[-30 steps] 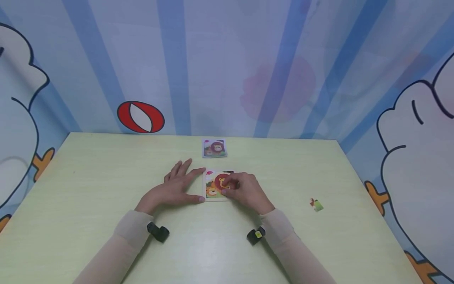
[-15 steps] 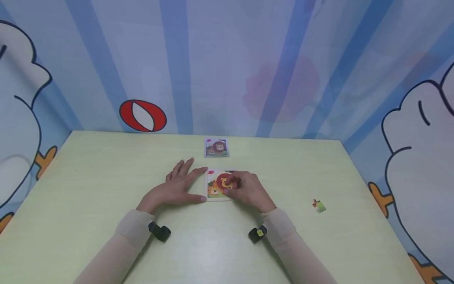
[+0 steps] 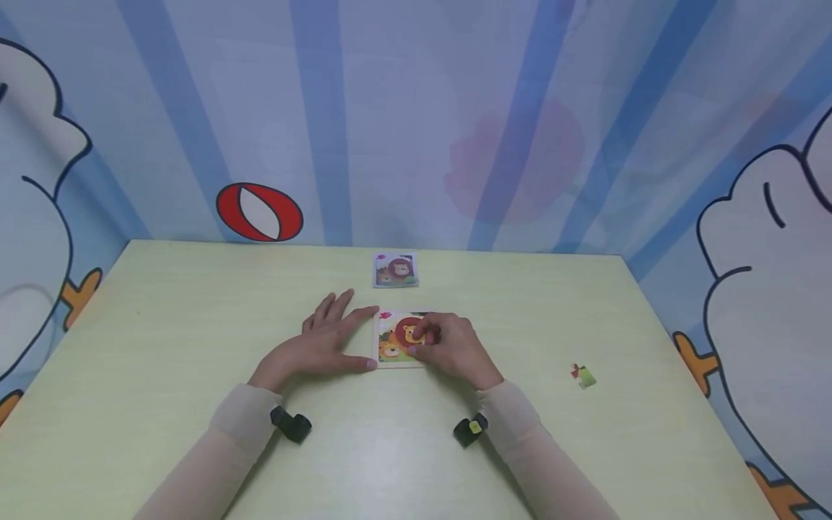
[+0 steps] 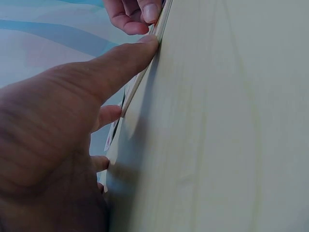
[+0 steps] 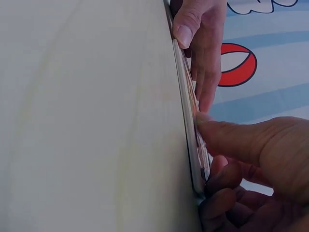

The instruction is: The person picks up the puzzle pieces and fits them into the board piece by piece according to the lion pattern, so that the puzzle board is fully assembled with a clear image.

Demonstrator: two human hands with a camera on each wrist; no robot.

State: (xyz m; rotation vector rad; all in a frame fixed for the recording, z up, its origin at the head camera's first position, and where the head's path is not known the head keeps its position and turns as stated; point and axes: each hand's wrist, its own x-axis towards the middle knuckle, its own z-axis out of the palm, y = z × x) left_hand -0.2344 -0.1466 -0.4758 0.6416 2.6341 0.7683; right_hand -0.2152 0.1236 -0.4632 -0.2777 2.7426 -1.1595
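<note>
A square jigsaw puzzle (image 3: 391, 342) in a pale frame, with a lion and a smaller orange animal on it, lies flat on the table. My left hand (image 3: 318, 347) spreads beside it, the thumb and index fingertips touching its left corners. Over the puzzle's right part, my right hand (image 3: 457, 350) bends its fingers, the thumb and index finger pinching at a puzzle piece that they mostly hide. In the right wrist view, the right thumb (image 5: 231, 140) rests on the picture's surface, with other fingers curled by the frame's end. A loose puzzle piece (image 3: 586, 376), green and red-brown, lies to the right.
Behind the puzzle lies a small picture card (image 3: 395, 270) with the same lion scene. The pale wooden table (image 3: 162, 347) ends at a blue striped cloth backdrop (image 3: 403, 144) printed with a red ball and white cartoon figures.
Both hands keep nearly the same place at the puzzle. The whole head view shifts slightly right, then slightly back; the loose piece and the card stay where they are on the table.
</note>
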